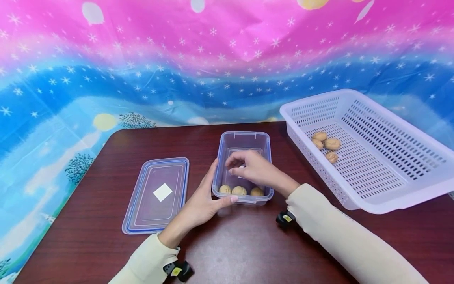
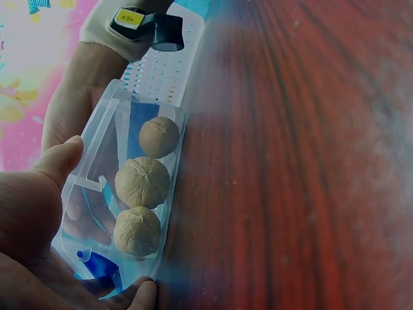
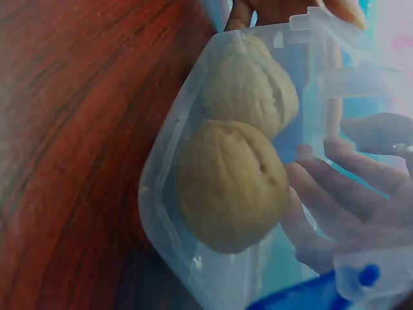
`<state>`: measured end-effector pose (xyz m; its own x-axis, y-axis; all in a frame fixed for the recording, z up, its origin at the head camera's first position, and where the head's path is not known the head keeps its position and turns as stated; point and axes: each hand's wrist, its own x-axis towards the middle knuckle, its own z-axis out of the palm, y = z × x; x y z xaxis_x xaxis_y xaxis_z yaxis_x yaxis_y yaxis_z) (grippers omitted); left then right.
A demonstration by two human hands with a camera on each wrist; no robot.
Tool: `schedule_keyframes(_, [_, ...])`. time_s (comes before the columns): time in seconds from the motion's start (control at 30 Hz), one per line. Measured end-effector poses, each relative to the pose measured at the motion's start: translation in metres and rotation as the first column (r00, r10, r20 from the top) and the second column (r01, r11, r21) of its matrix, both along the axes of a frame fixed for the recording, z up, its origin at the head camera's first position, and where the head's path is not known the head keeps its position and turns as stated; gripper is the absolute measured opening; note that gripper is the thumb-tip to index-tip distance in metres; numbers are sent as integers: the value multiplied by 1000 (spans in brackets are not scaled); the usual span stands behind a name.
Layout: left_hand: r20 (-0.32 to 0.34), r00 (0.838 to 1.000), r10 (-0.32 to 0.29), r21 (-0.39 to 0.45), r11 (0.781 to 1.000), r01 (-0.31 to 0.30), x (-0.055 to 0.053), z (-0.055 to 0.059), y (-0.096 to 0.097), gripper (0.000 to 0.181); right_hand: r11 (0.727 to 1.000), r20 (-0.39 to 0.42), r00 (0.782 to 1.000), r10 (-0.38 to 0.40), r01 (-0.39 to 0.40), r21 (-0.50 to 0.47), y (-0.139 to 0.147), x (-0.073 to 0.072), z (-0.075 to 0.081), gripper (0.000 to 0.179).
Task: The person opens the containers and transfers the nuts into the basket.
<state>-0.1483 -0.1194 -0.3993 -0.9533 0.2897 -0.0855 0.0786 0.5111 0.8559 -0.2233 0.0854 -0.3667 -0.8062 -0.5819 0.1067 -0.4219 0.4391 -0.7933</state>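
A clear plastic container (image 1: 235, 141) stands on the table, with three walnuts (image 1: 239, 191) lined up along its near end. My left hand (image 1: 202, 203) grips its near left corner, thumb over the front rim and fingers along the left side. Inside the container's opening is my right hand (image 1: 253, 167), its fingers loosely bent and nothing visible between them. Through the clear wall in the right wrist view, the right hand's fingers (image 3: 342, 187) show beside the walnuts (image 3: 232, 187). The left wrist view shows the same row of walnuts (image 2: 142, 183) low in the container.
Left of the container, a clear lid (image 1: 156, 173) with a blue seal and a white label lies flat on the table (image 1: 244, 244). A white perforated basket (image 1: 372, 169) stands at the right, with several walnuts (image 1: 332, 144) in its left part. A printed cloth (image 1: 213, 79) hangs behind.
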Motion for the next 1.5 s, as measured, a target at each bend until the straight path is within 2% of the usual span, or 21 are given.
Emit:
schedule_keyframes(0.1, [-1,1000,2,-6,1000,-2,0,1,0,113,999,13,999,32,-32,18,-3,-3,-2,19])
schedule_keyframes(0.23, [7,1000,3,-3,1000,-3,0,1,1,112,995,106,991,86,-90,33,-5,-5,-2,22])
schedule_keyframes(0.43, [6,1000,-5,7,1000,5,-1,0,0,111,986,258,953,157,-167,18,-7,-7,-2,23])
schedule_keyframes(0.67, [-1,1000,-12,17,1000,12,-1,0,1,112,982,341,923,181,-190,-5,-8,-12,-8,23])
schedule_keyframes(0.8, [-11,1000,-18,25,1000,19,-1,0,1,112,977,395,897,200,-211,-16,-8,-12,-8,24])
schedule_keyframes(0.93, [-15,1000,-14,22,1000,14,-1,0,1,112,970,429,875,225,-242,-16,-8,-12,-8,24])
schedule_keyframes(1.27, [-6,1000,-4,5,1000,4,-1,0,0,113,953,465,838,286,-300,-45,-7,-13,-6,27])
schedule_keyframes(1.5, [2,1000,-13,21,1000,13,-1,2,1,112,946,500,810,307,-319,-64,-6,-13,-4,31])
